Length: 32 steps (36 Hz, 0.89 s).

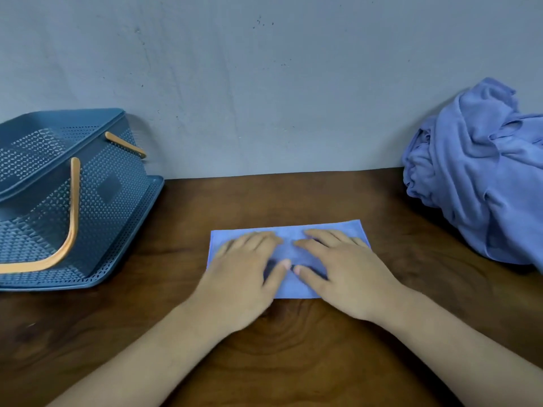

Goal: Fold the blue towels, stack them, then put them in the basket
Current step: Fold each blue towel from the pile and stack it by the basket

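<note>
Basket (111, 177) left, crumpled towels (484, 171) right, folded towel (335, 226) between.

Table (293, 201): dark brown wood, swirling grain, smooth with a low sheen. Basket (111, 183): blue plastic, matt, walls pierced in a fine lattice, rim solid and smooth. Handles (73, 207): pale orange, smooth, satin finish; material cannot be told. Tray (129, 239) under basket: same blue perforated plastic. Towel (332, 230): light blue cloth, soft, matt, lying smooth. Pile (484, 177): same blue cloth, crumpled and creased. Wall (264, 83): grey paint, matt, faintly uneven, dark specks.
</note>
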Tool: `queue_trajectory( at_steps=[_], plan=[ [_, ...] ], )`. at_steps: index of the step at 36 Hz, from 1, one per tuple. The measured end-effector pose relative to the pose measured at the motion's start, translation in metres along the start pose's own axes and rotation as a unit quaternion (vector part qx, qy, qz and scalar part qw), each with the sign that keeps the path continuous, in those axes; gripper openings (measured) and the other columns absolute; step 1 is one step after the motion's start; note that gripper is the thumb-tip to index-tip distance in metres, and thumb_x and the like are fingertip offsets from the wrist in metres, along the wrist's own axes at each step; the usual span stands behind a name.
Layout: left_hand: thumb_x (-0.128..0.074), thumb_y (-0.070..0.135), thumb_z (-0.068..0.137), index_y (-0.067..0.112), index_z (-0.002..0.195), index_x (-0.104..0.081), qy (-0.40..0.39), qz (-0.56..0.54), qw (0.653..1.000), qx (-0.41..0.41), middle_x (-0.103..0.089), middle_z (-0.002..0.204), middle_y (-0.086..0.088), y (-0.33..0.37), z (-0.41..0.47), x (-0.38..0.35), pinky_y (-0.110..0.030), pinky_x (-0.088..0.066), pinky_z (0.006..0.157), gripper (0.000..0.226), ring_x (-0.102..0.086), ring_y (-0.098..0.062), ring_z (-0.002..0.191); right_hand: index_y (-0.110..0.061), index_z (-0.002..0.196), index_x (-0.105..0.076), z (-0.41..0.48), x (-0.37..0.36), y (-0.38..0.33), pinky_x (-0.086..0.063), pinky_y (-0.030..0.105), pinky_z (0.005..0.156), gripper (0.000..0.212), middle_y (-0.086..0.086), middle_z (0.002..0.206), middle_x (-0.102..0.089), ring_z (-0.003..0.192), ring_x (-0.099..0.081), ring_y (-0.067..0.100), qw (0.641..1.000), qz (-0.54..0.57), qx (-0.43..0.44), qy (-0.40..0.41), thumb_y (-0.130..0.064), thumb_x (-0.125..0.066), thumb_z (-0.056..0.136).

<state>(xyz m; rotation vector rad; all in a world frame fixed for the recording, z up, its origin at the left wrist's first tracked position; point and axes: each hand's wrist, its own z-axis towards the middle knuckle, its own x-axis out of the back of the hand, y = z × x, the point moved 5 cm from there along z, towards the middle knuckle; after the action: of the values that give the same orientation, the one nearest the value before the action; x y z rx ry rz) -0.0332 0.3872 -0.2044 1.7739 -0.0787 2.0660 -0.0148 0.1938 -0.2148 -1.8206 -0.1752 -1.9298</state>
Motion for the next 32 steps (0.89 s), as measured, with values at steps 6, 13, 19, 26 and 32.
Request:
queue_trajectory(
  at_steps=[6, 13, 19, 26, 32],
  plan=[
    [-0.013, 0.077, 0.100, 0.045, 0.167, 0.005, -0.106, 0.036, 0.994, 0.016, 0.016, 0.174, 0.018, -0.014, -0.008, -0.024, -0.041, 0.006, 0.132, 0.077, 0.020, -0.009, 0.160, -0.055, 0.164, -0.004, -0.003, -0.010, 0.006, -0.001, 0.038, 0.132, 0.076, -0.017, 0.175, 0.010, 0.162, 0.011, 0.011, 0.998, -0.033, -0.001, -0.058, -0.086, -0.021, 0.096],
    [-0.014, 0.098, 0.086, 0.057, 0.160, 0.015, -0.126, 0.049, 0.990, 0.045, 0.026, 0.172, 0.015, -0.033, -0.013, -0.020, -0.044, 0.008, 0.132, 0.090, 0.031, -0.013, 0.157, -0.063, 0.157, 0.013, -0.010, -0.010, 0.022, 0.003, 0.041, 0.132, 0.090, -0.016, 0.172, 0.024, 0.159, 0.025, 0.014, 0.996, -0.032, -0.042, -0.071, -0.102, -0.011, 0.080],
    [-0.022, 0.109, 0.070, 0.059, 0.160, 0.014, -0.146, 0.029, 0.985, 0.084, 0.025, 0.171, 0.021, -0.060, -0.017, -0.009, -0.042, 0.005, 0.132, 0.109, 0.030, -0.006, 0.156, -0.063, 0.158, 0.011, -0.019, -0.002, 0.048, 0.001, 0.039, 0.132, 0.096, -0.020, 0.171, 0.024, 0.157, 0.026, 0.007, 0.994, -0.008, -0.078, -0.079, -0.106, -0.013, 0.075],
    [-0.022, 0.110, 0.068, 0.059, 0.159, 0.015, -0.167, 0.034, 0.982, 0.082, 0.025, 0.171, 0.022, -0.064, -0.017, -0.004, -0.046, 0.005, 0.132, 0.111, 0.027, -0.005, 0.157, -0.061, 0.160, 0.008, -0.021, 0.003, 0.056, 0.003, 0.037, 0.131, 0.098, -0.025, 0.170, 0.023, 0.156, 0.024, 0.000, 0.991, 0.005, -0.085, -0.100, -0.105, -0.016, 0.076],
    [-0.022, 0.105, 0.076, 0.048, 0.164, 0.014, -0.168, 0.055, 0.982, 0.060, 0.026, 0.172, 0.011, -0.048, -0.013, 0.002, -0.049, 0.008, 0.131, 0.111, 0.031, -0.014, 0.157, -0.056, 0.163, 0.001, -0.017, 0.007, 0.055, -0.005, 0.039, 0.131, 0.093, -0.020, 0.174, 0.010, 0.160, 0.012, 0.006, 0.991, -0.011, -0.078, -0.109, -0.100, -0.017, 0.083]
  ],
)
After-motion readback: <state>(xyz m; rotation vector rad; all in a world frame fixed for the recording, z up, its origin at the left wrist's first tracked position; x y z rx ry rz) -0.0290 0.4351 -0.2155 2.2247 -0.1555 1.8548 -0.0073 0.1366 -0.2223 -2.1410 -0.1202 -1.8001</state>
